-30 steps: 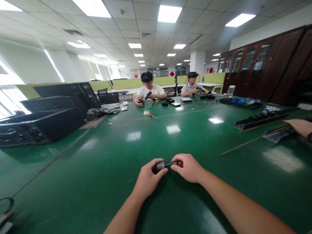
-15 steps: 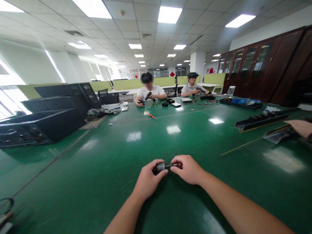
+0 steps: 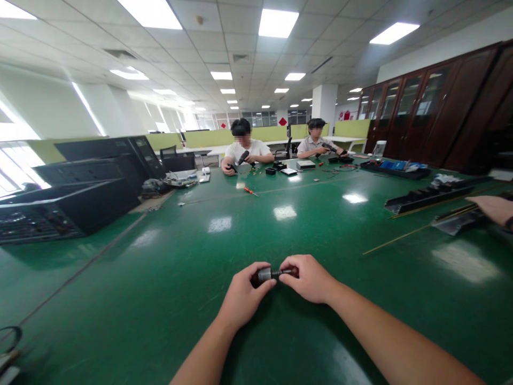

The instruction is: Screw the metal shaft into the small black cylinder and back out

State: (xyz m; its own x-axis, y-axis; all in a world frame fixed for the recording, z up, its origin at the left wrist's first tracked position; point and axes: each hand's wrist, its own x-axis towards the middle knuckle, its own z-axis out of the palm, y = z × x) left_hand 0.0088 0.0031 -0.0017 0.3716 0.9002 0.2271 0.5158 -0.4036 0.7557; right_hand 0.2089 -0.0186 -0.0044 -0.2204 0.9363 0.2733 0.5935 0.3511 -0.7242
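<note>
Our hands first: left hand (image 3: 243, 295) and right hand (image 3: 309, 278) are together low at centre, both clamped on one small part, a grey metal cylinder with a thin dark shaft (image 3: 269, 274). Left fingers wrap the cylinder body, right fingertips pinch the shaft end. It looks like one hand steadies while the other works the shaft; we can't tell if it's being twisted or pulled. The part sits just above the bench (image 3: 168, 278), not resting on it, forearms angled in from below.

Then by size:
- Green bench runs the length of the room, glossy, ceiling lights reflecting.
- Black equipment chassis (image 3: 68, 206) stacked at left, well apart from us.
- Dark wood cabinets (image 3: 433, 112) along the right wall.
- Two people (image 3: 245, 149) seated at the far end, each with tools in hand, small parts spread in front of them.
- Black rails (image 3: 425, 198) and thin brass-coloured rods (image 3: 401, 238) at right, laid flat within reach of a co-worker's hand (image 3: 495, 209) at the right edge.
- Red-handled screwdriver (image 3: 250, 191) lying mid-bench, nearer the far end.
</note>
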